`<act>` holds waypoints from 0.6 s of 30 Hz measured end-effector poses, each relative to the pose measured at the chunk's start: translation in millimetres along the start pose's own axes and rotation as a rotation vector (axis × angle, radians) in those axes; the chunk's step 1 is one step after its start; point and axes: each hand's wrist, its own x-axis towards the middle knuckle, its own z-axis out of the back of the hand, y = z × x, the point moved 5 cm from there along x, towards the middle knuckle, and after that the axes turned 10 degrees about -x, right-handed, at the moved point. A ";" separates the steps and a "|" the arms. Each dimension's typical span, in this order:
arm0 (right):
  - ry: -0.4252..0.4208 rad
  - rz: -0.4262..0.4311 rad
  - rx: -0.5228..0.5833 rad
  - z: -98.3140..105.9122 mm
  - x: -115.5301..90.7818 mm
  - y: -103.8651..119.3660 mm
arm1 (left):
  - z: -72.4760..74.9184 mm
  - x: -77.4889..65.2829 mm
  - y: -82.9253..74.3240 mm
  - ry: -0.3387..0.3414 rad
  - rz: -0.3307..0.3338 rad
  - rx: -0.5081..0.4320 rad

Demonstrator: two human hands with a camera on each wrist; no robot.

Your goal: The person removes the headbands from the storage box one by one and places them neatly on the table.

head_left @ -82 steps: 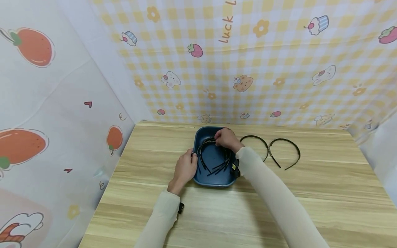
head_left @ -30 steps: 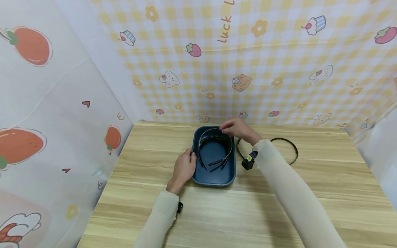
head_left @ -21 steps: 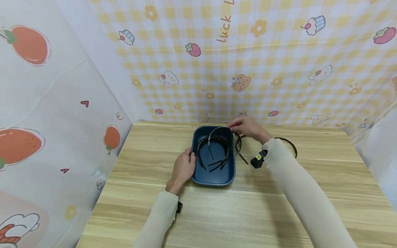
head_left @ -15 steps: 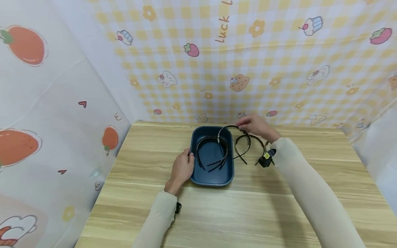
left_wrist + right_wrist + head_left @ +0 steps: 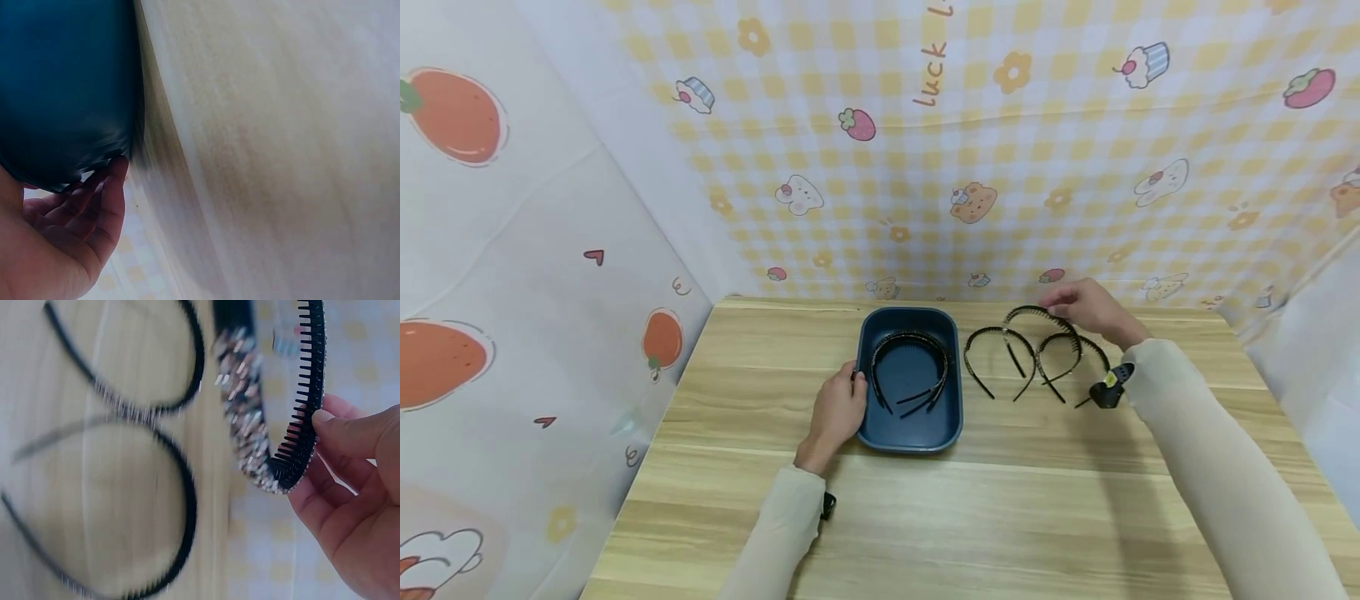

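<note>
My right hand (image 5: 1093, 310) pinches a black toothed headband (image 5: 240, 422) near the top of its arch, thumb on one side and fingers on the other. Glittery stones cover the part of its band facing the right wrist camera. It hangs over two similar headbands, a left one (image 5: 976, 333) and a right one (image 5: 1105, 354), which lie on the table. Left of these stands a dark blue rectangular bin (image 5: 910, 435) with several headbands (image 5: 912, 335) nested inside. My left hand (image 5: 838, 406) holds the bin's left side, fingers curled against its outer wall in the left wrist view.
The pale wood table (image 5: 1000, 517) reaches back to a yellow checked cloth (image 5: 887, 183) with cartoon prints. A white sheet with fruit pictures (image 5: 460, 117) hangs at the left. Small black cameras sit at both wrists.
The right hand has lifted one headband out of the bin and carried it rightward above the two on the table. The left hand keeps its hold on the bin.
</note>
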 end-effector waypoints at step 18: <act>-0.052 -0.045 -0.189 35.8 -38.6 -92.2 | -0.8 -0.7 0.3 -0.002 -0.007 0.004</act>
